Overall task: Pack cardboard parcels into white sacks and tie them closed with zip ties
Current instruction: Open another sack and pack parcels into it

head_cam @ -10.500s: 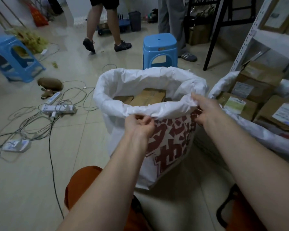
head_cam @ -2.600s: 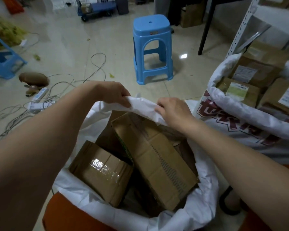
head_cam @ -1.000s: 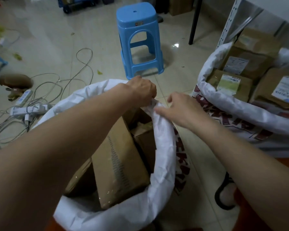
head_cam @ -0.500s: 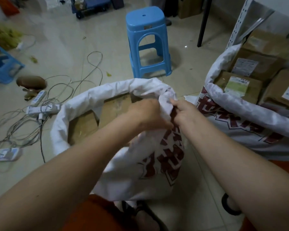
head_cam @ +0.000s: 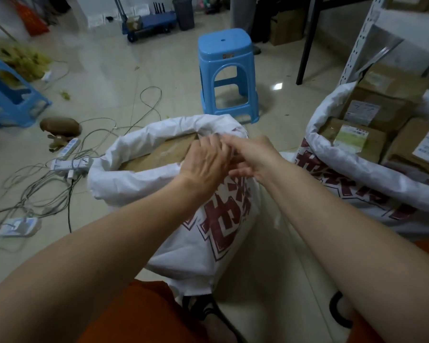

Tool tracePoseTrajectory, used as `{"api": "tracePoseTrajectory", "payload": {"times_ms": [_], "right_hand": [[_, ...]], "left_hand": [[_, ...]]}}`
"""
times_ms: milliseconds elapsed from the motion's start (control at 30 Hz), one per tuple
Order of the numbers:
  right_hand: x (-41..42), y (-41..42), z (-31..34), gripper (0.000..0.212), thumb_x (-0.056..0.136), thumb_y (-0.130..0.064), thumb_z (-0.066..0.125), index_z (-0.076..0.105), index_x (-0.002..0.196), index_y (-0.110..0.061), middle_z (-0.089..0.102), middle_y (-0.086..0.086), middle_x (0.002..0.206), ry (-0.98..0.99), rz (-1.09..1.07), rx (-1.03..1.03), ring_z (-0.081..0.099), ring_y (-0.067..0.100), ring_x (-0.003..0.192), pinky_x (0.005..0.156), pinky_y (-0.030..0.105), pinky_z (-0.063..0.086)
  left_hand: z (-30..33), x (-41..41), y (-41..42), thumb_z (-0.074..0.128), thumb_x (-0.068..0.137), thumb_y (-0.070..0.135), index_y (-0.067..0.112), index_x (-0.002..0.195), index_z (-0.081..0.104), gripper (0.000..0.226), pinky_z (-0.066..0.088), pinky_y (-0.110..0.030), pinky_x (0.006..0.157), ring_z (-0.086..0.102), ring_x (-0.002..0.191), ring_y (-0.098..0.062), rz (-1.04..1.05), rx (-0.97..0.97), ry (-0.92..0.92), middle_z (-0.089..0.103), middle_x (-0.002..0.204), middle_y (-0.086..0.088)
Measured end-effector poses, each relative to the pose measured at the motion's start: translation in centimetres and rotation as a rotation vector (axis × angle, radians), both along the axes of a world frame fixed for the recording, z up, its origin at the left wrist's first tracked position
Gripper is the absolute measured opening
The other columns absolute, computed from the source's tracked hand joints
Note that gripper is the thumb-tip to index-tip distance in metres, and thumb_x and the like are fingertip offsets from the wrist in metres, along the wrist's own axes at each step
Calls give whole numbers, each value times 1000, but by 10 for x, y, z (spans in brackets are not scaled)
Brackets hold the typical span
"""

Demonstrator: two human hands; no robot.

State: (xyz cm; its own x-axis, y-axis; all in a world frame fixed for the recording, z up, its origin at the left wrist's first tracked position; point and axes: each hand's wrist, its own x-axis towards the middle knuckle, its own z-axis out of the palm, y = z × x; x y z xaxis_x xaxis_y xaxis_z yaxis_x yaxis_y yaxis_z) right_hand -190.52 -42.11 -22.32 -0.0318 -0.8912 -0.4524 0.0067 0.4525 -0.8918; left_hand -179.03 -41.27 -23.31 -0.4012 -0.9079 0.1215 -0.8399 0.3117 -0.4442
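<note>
A white sack (head_cam: 208, 233) with red print stands on the floor in front of me, its rolled rim open. A cardboard parcel (head_cam: 159, 152) shows inside, just under the rim. My left hand (head_cam: 204, 162) and my right hand (head_cam: 252, 157) meet at the right side of the rim, fingertips together and blurred by motion. Both pinch the bunched white cloth there; the lower fingers of my right hand stick out straight. I see no zip tie.
A second white sack (head_cam: 357, 189) full of labelled cardboard parcels (head_cam: 352, 139) leans at the right, under a metal shelf (head_cam: 357, 45). A blue stool (head_cam: 227, 70) stands just behind the sack, another blue stool (head_cam: 8, 95) at far left. Power strips and cables (head_cam: 70, 164) lie on the floor at left.
Over the last second the sack's rim came toward me and upright. My hands stayed together on its right edge and shifted slightly up; the rim cloth there is more gathered.
</note>
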Motion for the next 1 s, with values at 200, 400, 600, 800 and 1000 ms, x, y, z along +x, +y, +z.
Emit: {"api": "tracePoseTrajectory", "payload": {"times_ms": [200, 400, 600, 800, 1000], "right_hand": [[26, 0, 4, 15, 94, -9, 52, 57, 81, -2, 59, 9, 80, -292, 88, 318, 58, 18, 69, 86, 26, 51], [40, 1, -12, 18, 95, -1, 40, 49, 79, -5, 47, 9, 73, -311, -1, 262, 48, 17, 57, 39, 18, 46], [39, 0, -30, 14, 88, 3, 40, 53, 85, 3, 59, 18, 92, -596, -167, 326, 60, 31, 98, 94, 41, 48], [21, 10, -23, 15, 85, 7, 51, 58, 87, -6, 59, 14, 85, -256, -79, 129, 57, 21, 74, 65, 29, 49], [34, 33, -31, 46, 73, -17, 70, 56, 117, -13, 54, 7, 118, 1153, 444, -1155, 47, 24, 111, 94, 36, 39]], "left_hand": [[-18, 24, 36, 60, 80, 30, 18, 138, 31, 66, 34, -28, 78, 46, 104, -25, 117, 235, 634, 48, 110, -8], [11, 39, 51, 65, 84, 39, 18, 126, 49, 50, 47, -28, 87, 56, 106, -14, 174, 297, 1003, 57, 116, 4], [28, 71, 28, 79, 69, 29, 25, 104, 59, 40, 43, -28, 72, 54, 86, -18, 249, 674, 593, 61, 104, 0], [0, 78, 31, 68, 73, 14, 22, 103, 51, 35, 35, -30, 61, 48, 80, -18, 136, 144, 399, 58, 99, -1], [-18, 89, 36, 63, 71, 14, 11, 93, 50, 27, 31, -26, 46, 51, 60, -24, -219, -267, 484, 55, 74, -8]]}}
